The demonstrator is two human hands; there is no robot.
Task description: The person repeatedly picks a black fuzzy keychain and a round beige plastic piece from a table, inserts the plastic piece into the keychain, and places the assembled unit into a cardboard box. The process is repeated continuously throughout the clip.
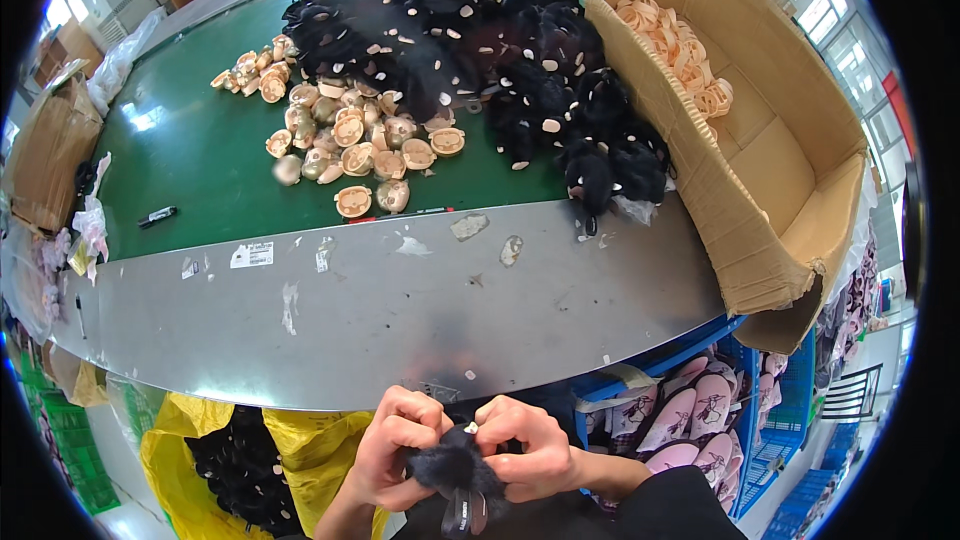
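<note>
Below the table's front edge, my left hand (405, 445) and my right hand (525, 448) both pinch a small black furry piece (447, 468). A tiny whitish part (471, 428) shows at its top, between my fingertips. From its lower end hangs a dark, glossy tag or strap (463, 514) with light print. The fingers of both hands are closed on the fur, and what lies under them is hidden. A large heap of similar black furry pieces (430, 25), dotted with pale bits, covers the far middle of the table.
Peach plastic shells (353, 202) lie on the green mat (200, 180). At right stands a cardboard box (740, 210) with peach bands (680, 50). Below are a yellow bag (325, 450) with black furry pieces and blue crates (785, 420) with pink slippers (712, 405). A marker (157, 217) lies left.
</note>
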